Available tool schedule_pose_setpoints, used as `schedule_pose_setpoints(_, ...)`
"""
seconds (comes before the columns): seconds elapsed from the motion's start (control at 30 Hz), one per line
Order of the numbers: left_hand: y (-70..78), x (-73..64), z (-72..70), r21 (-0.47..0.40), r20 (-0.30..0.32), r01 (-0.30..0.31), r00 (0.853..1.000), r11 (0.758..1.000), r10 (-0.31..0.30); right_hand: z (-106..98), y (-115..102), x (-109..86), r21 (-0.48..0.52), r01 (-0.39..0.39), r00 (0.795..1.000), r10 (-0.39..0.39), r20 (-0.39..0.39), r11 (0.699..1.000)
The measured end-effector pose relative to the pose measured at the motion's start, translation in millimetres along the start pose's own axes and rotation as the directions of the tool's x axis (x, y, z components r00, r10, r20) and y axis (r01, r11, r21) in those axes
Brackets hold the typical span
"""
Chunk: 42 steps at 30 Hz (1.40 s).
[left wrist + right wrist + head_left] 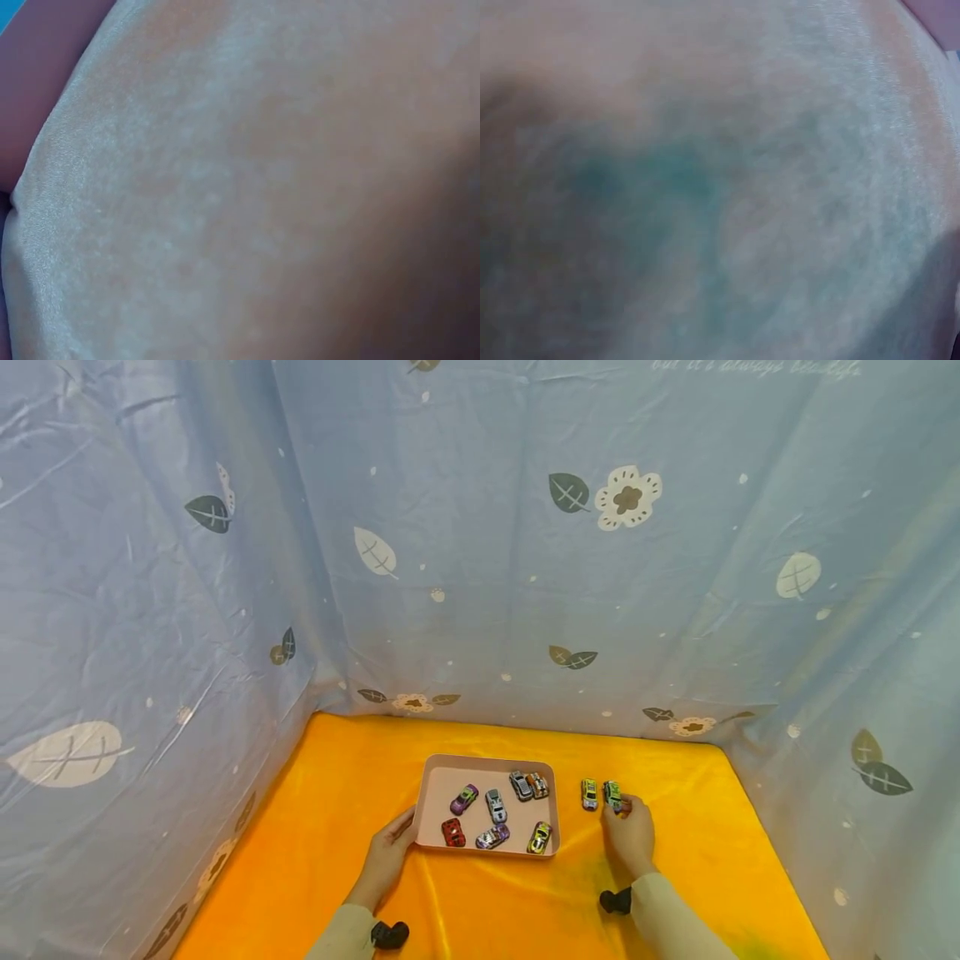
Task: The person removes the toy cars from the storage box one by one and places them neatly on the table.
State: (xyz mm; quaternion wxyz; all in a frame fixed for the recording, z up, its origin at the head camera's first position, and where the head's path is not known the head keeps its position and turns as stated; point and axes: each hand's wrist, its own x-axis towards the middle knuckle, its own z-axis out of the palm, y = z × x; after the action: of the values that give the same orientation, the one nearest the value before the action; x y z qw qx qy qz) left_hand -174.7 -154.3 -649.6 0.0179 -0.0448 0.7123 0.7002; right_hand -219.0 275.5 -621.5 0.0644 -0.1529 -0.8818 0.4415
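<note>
A shallow pink tray (465, 769) lies on the yellow cloth, seen in the head view. My left hand (387, 853) holds its left side, fingers at the outer wall. Inside the tray are several toy cars, among them a red one (453, 832), a purple-green one (464, 799) and a yellow one (539, 837). To the right of the tray, my right hand (632, 833) pinches a green toy car (612, 795) near its rear end. Just left of that car stands a yellow-green toy car (588, 794). Both wrist views show only blurred close surfaces.
Yellow cloth (375, 743) covers the table, with soft wrinkles in front of the tray. Blue curtains (480, 568) with leaf and flower prints close off the back and sides. A black wrist device (390, 935) sits by the left sleeve, another (616, 901) by the right.
</note>
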Motion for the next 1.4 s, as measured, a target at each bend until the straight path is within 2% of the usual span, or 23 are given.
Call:
schedule_pose_setpoints(0.13,0.3,-0.7,2.1,-0.001,0.009,0.008,1.000,1.000,-0.008,-0.7,2.9,0.1,0.034,-0.031,0.999,0.031,0.011,0.999)
schedule_pose_setpoints(0.4,1.7,-0.4,2.2,0.015,-0.021,0.028,0.999,1.000,-0.028,-0.6,7.4,3.2,0.092,-0.070,0.995,0.062,0.084,0.993)
schedule_pose_setpoints(0.73,-1.7,5.2,0.0,0.008,0.006,0.013,1.000,1.000,-0.013,0.0,10.0,9.3,0.042,-0.058,0.995,0.054,0.088,0.997)
schedule_pose_setpoints(1.03,-5.7,2.6,-0.6,-0.041,0.021,0.045,0.999,0.998,-0.044,2.4,12.3,5.8,0.052,-0.064,0.994,0.059,0.090,0.997)
schedule_pose_setpoints(1.4,2.1,0.4,-1.4,-0.026,0.008,0.042,0.999,0.999,-0.042,0.3,9.0,3.9,0.067,-0.094,0.988,0.084,0.127,0.993)
